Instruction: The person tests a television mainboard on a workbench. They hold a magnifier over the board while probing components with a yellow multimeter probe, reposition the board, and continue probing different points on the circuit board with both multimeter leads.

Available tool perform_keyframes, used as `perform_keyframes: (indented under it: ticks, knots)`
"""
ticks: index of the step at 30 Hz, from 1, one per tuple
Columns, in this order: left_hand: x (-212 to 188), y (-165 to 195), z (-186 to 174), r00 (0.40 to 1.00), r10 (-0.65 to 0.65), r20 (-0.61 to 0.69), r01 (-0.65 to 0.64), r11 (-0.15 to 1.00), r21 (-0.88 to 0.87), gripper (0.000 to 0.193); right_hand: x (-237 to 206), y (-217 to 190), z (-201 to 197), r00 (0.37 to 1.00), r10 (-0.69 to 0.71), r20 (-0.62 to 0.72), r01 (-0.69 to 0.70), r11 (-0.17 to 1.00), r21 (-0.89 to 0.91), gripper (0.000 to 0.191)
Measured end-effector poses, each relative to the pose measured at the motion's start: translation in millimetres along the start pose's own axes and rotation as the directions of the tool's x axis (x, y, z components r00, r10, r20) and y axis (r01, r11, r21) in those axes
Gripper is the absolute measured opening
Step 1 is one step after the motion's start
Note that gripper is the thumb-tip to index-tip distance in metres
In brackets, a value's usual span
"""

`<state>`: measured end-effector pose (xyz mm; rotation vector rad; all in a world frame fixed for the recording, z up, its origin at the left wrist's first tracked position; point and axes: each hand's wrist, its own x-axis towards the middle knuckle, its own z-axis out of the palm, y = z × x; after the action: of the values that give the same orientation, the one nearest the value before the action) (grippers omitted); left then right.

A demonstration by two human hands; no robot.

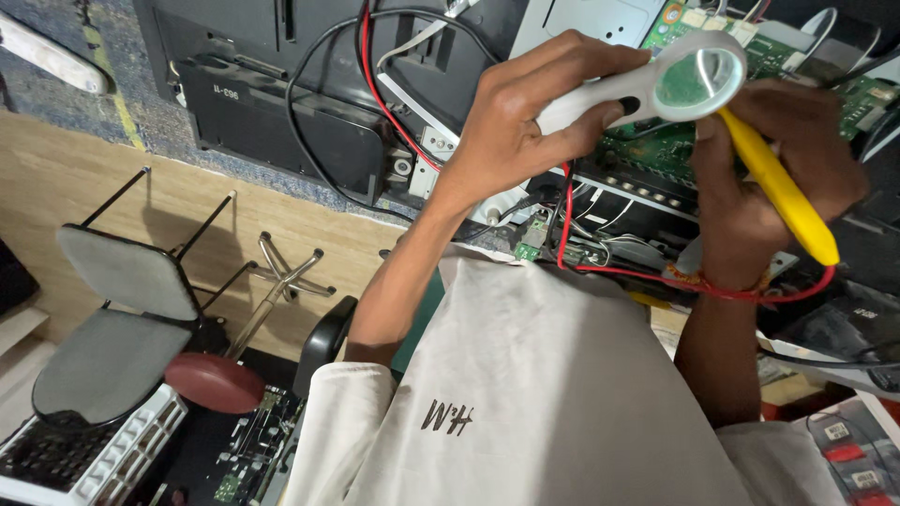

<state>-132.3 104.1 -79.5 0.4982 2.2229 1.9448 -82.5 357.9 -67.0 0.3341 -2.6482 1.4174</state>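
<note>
My left hand (525, 112) grips the handle of a white magnifying glass (698, 75) and holds its round lens over a green circuit board (656, 150). My right hand (750, 201) sits just under the lens and holds a yellow probe (783, 192) like a pen. The probe's tip is hidden behind the lens rim. A red wire (637, 274) trails from the probe's rear end across my white shirt. A red thread band circles my right wrist.
A black appliance back panel (262, 94) with black and red cables lies to the left of the board. On the wooden floor stand a grey chair (112, 319), a chrome stool base (286, 276) and a brown round seat (214, 381). A white keyboard (84, 459) lies at the bottom left.
</note>
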Motion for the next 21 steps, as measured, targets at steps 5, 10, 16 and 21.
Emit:
perform_keyframes:
  ticks: [5, 10, 16, 21]
  knots:
    - [5.8, 11.6, -6.3, 0.999, 0.019, -0.037, -0.020, 1.000, -0.010, 0.034, 8.9, -17.3, -5.1, 0.978, 0.192, -0.085, -0.176, 0.970, 0.169, 0.014]
    - [9.3, -5.5, 1.6, 0.966, 0.070, -0.250, -0.067, 0.998, 0.020, 0.030, 1.7, 4.7, -1.0, 0.981, 0.062, -0.185, -0.060, 0.998, 0.015, 0.009]
    - [2.7, -20.3, 6.7, 0.857, 0.127, -0.499, -0.253, 0.948, -0.194, 0.036, 16.1, 55.6, 7.6, 0.965, -0.130, -0.226, 0.117, 0.991, -0.070, 0.015]
    - [-26.7, -31.1, 19.0, 0.846, -0.173, -0.505, -0.233, 0.732, -0.641, 0.049, 55.0, 52.5, 59.5, 0.943, -0.180, -0.279, 0.224, 0.965, 0.134, 0.015]
